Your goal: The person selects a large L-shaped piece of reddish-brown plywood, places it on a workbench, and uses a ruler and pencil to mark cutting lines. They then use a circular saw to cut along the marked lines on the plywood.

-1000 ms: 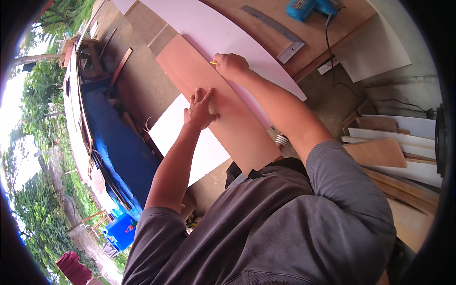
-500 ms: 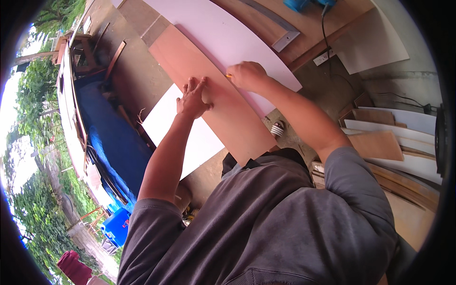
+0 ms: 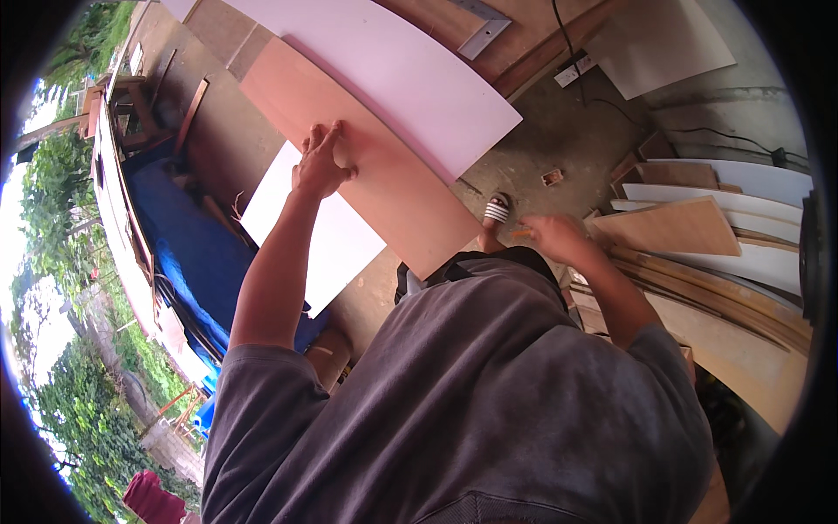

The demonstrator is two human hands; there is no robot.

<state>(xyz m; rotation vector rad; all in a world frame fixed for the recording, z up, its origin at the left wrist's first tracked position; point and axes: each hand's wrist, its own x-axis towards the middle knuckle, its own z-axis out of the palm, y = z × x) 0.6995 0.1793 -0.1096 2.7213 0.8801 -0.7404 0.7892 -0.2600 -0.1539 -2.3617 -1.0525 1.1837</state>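
Note:
My left hand (image 3: 321, 168) lies with fingers spread on the left edge of a long brown board (image 3: 397, 196), which runs from my waist away to the far left. Under that board are a wide pinkish-white panel (image 3: 419, 83) on its right and a bright white panel (image 3: 319, 231) on its left. Away from the board, my right hand (image 3: 560, 240) is closed near my right side. A thin orange pencil-like stick (image 3: 522, 232) pokes out of its fingers; most of it is hidden.
Wood and white board offcuts (image 3: 698, 227) are stacked at the right. A metal square (image 3: 483, 37) rests on a wooden surface at the top. A power cable (image 3: 624, 105) trails over the floor. My sandalled foot (image 3: 497, 210) shows below. A blue tarp (image 3: 179, 236) lies left.
My right hand has left the brown board's right edge and drawn back toward my right side, still holding the orange stick. My left hand stays on the board. The view has shifted slightly.

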